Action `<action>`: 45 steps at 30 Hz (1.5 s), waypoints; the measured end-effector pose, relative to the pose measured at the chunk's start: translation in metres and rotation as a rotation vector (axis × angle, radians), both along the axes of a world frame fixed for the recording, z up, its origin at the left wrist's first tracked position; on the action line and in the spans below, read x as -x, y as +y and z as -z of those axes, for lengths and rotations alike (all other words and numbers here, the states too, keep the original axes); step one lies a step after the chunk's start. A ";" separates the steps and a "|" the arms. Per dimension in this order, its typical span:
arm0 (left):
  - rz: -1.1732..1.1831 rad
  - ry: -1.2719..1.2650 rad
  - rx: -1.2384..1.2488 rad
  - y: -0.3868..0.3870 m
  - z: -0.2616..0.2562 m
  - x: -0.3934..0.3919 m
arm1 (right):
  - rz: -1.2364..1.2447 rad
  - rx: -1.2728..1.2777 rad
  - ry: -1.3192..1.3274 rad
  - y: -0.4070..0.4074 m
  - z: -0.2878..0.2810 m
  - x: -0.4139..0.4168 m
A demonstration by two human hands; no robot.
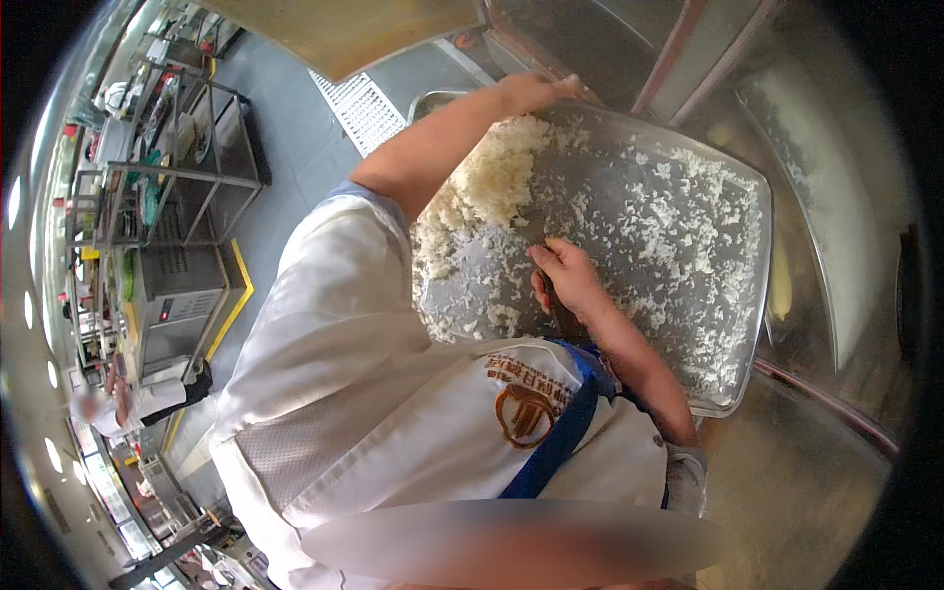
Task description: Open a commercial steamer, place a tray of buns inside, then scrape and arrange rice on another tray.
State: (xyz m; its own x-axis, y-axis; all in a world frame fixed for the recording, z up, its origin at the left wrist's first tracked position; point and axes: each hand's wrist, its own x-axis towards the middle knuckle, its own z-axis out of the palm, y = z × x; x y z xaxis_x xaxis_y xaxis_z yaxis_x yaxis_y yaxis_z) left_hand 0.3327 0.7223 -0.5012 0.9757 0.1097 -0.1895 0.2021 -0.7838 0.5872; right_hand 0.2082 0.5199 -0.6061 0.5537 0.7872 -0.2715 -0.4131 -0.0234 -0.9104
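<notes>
A large shallow metal tray [726, 409] lies before me, with scattered cooked white rice stuck over its bottom. A heap of rice [494, 173] is gathered at its left side. My left hand [542, 90] reaches across to the tray's far rim and grips it there, though blur softens the fingertips. In my right hand [568, 276] is the dark handle of a scraping tool [547, 291], held over the middle of the tray. The tool's working end is hard to make out near the edge of the rice heap.
Metal cabinet walls [833, 413] enclose the tray's right side. An open metal door [369, 29] stands at the top. Beyond the floor grate [361, 110], a metal rack [177, 162] and an equipment unit [181, 302] line the left. Another person [151, 402] stands farther off.
</notes>
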 end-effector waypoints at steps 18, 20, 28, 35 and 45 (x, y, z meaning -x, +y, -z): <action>-0.096 -0.009 0.150 0.003 0.009 -0.001 | 0.214 0.112 -0.013 -0.127 -0.025 0.019; -0.135 -0.019 0.174 -0.006 0.009 0.004 | 0.271 0.097 0.008 -0.138 -0.028 0.020; -0.154 -0.034 0.245 0.023 0.038 -0.017 | 0.405 0.203 0.100 -0.176 -0.058 0.021; -0.127 -0.009 0.295 0.029 0.048 -0.023 | 0.531 0.114 0.158 -0.204 -0.073 0.024; -0.130 -0.070 0.184 0.059 0.066 -0.028 | 0.851 0.084 -0.104 -0.245 -0.111 -0.014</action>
